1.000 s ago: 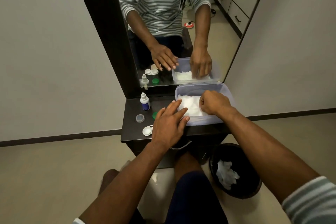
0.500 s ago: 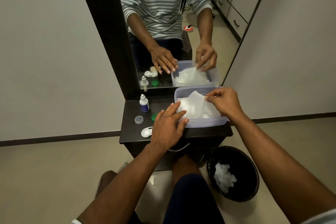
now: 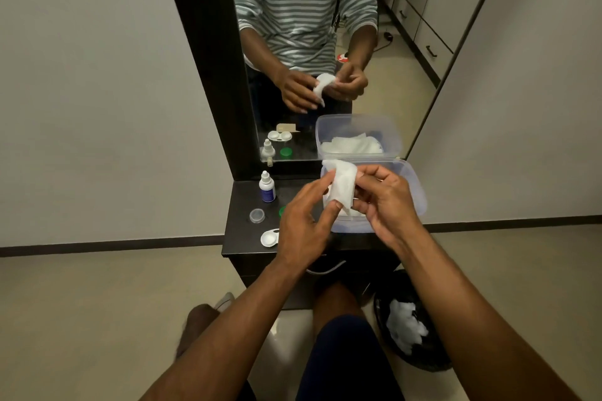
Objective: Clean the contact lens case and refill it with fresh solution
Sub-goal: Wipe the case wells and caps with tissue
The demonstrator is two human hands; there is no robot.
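A white wipe (image 3: 342,185) has come up out of the clear tub (image 3: 413,185) — the left hand (image 3: 303,221) and right hand (image 3: 387,202) now pinch it between them, ready for wiping. The lens case (image 3: 269,237), seemingly open, waits untouched at the shelf's front edge.

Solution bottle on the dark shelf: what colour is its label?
Dark blue, on a white solution bottle with a white cap. It shows best directly in the head view.
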